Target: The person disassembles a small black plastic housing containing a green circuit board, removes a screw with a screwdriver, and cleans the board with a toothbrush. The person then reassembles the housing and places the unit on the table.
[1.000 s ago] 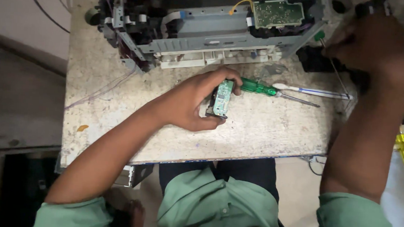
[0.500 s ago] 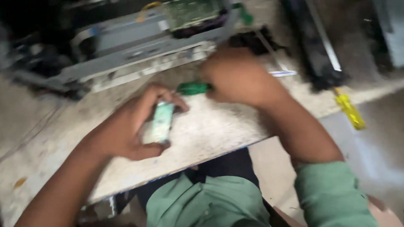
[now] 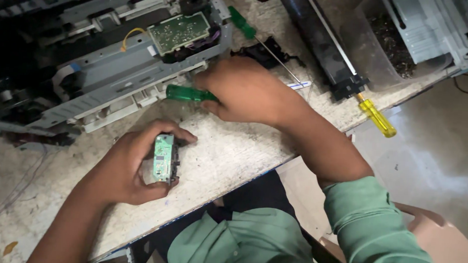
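Note:
My left hand (image 3: pixel 130 166) grips a small green circuit board module (image 3: pixel 164 158) upright on the worn worktable (image 3: pixel 228 152). My right hand (image 3: pixel 243 90) closes over a green-handled screwdriver (image 3: pixel 188 94) that lies on the table; its handle sticks out to the left. Just beyond both hands sits an opened printer chassis (image 3: pixel 105 73) with a green circuit board (image 3: pixel 179 32) and grey metal frame.
A second green-handled screwdriver (image 3: pixel 242 22) lies behind my right hand. A yellow-handled screwdriver (image 3: pixel 376 118) hangs over the table's right edge beside a long black cartridge (image 3: pixel 322 43). A clear plastic tub (image 3: pixel 390 46) and a grey printer part (image 3: pixel 433 27) stand at the far right.
My right hand has come down from the back right onto the green-handled screwdriver and closed on it. The view swung right. My left hand still holds the module.

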Demonstrator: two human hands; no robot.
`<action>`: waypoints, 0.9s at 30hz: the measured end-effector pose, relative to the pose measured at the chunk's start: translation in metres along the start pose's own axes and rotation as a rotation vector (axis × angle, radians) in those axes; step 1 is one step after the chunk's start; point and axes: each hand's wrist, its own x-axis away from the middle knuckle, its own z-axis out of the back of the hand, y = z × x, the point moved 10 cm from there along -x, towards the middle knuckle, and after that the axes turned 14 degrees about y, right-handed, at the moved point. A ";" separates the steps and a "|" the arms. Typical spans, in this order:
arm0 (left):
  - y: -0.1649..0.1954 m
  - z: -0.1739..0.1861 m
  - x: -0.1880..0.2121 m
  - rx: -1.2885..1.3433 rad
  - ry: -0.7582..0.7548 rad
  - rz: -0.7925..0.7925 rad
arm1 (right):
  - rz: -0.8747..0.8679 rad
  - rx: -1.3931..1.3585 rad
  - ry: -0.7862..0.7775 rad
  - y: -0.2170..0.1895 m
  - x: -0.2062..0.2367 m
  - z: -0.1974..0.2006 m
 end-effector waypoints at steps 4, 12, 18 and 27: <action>0.009 0.002 0.002 0.012 0.000 -0.091 | 0.140 -0.107 0.141 -0.026 -0.004 0.013; 0.029 0.005 0.017 -0.099 0.030 -0.206 | 0.154 -0.207 0.401 -0.044 0.000 0.060; 0.020 0.006 0.022 -0.130 0.033 -0.191 | 0.130 -0.878 0.731 -0.016 0.028 0.073; -0.011 -0.002 0.013 -0.200 0.019 -0.117 | -0.116 -0.862 0.745 0.028 0.081 0.024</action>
